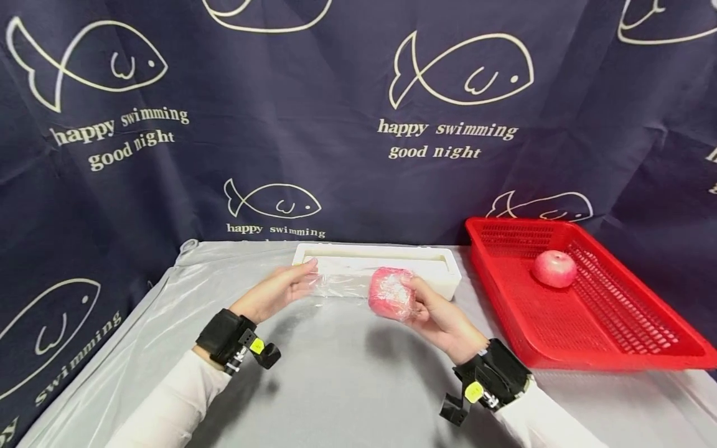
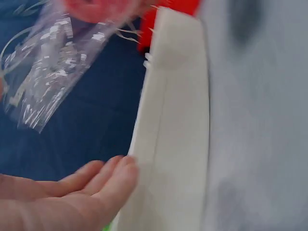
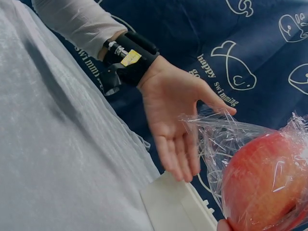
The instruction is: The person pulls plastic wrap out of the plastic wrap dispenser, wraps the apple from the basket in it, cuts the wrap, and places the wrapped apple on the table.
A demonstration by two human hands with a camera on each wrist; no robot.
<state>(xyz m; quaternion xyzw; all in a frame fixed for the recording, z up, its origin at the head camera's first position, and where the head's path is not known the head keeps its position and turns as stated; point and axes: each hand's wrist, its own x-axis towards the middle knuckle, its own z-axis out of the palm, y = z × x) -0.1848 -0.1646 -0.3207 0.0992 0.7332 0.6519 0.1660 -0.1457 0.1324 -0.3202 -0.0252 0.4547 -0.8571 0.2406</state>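
The right hand (image 1: 442, 320), right of centre in the head view, grips an apple wrapped in clear film (image 1: 390, 294), thumb over its near side. The left hand (image 1: 276, 292), left of centre, is spread wide, fingers straight and palm bare in the right wrist view. A loose end of film (image 1: 343, 284) stretches from the apple to the left fingers; whether they touch it I cannot tell. Just behind, mid-frame, a long white box (image 1: 447, 286) lies on the grey-covered bench (image 1: 336, 389). At the right of the frame a red basket (image 1: 506, 323) holds a second apple (image 1: 554, 269), unwrapped. A dark blue curtain (image 1: 336, 118) with fish outlines and lettering fills the upper frame.
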